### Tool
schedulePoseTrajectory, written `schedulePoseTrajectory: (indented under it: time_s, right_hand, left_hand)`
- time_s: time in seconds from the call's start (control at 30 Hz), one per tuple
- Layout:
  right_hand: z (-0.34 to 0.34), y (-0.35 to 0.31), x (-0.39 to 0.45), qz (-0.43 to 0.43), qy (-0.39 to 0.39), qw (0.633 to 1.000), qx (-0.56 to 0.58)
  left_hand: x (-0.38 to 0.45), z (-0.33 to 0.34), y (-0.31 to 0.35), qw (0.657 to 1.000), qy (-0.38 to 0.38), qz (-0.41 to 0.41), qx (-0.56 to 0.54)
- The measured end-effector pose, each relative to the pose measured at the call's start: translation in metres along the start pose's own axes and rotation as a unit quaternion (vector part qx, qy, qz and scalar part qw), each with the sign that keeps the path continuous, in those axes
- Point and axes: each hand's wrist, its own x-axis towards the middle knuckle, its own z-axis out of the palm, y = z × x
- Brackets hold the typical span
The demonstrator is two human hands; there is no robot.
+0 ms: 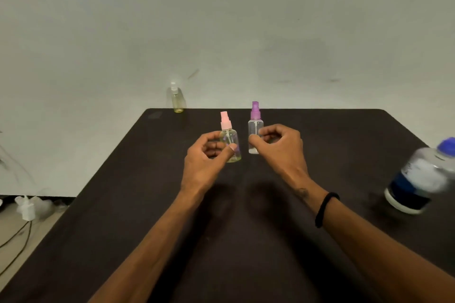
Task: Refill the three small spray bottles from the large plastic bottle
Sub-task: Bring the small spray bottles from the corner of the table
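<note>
Seen from my head camera: at a dark table (123,204) against a pale wall, my left hand (205,157) curls beside the pink-capped spray bottle (230,140), thumb laid across its lower body; whether the fingers clamp it, I cannot tell. My right hand (280,147), a black band (325,209) at the wrist, has its curled fingers against the purple-capped spray bottle (254,130). A white-capped spray bottle (177,98) stands at the far edge. The large plastic bottle (421,179), blue-capped, stands blurred at far right.
</note>
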Motion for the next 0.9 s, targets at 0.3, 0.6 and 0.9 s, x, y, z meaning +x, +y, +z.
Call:
schedulePoseTrajectory:
  time_s: [0.3, 0.6, 0.9]
  right_hand:
    - [-0.080, 0.039, -0.061, 0.009, 0.029, 0.999, -0.042]
    - [-0.089, 0.057, -0.085, -0.006, -0.002, 0.995, -0.102]
    - [-0.091, 0.058, -0.086, -0.010, -0.007, 0.993, -0.117]
  left_hand:
    - [-0.057, 0.058, 0.002, 0.997, -0.076, 0.017, 0.005]
    - [-0.077, 0.065, -0.009, 0.994, -0.085, 0.037, 0.061]
    - [-0.076, 0.067, -0.019, 0.992, -0.084, 0.056, 0.075]
